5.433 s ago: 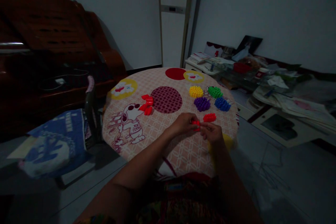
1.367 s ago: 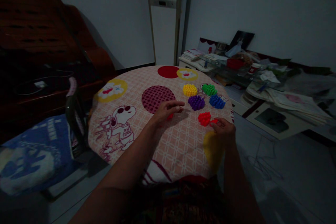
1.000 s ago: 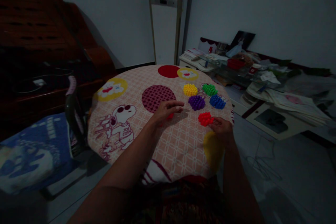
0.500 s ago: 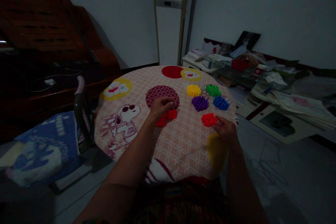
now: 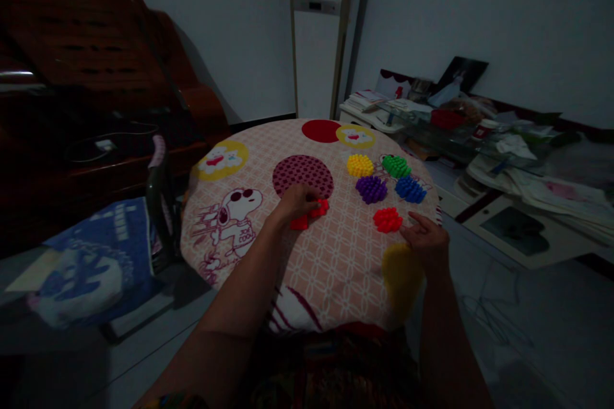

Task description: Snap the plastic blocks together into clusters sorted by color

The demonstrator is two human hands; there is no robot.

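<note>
Red cluster [image 5: 388,220]: freshly let go, just left of right hand [image 5: 416,225], can't tell heading or long axis
Right fingers: loosely apart
Left hand [image 5: 298,200]: now pinching red piece [image 5: 320,208]

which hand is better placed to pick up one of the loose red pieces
Probably the left hand: it is over the loose red pieces, fingertips at one of them. The right hand is farther off, near the red cluster.
</note>
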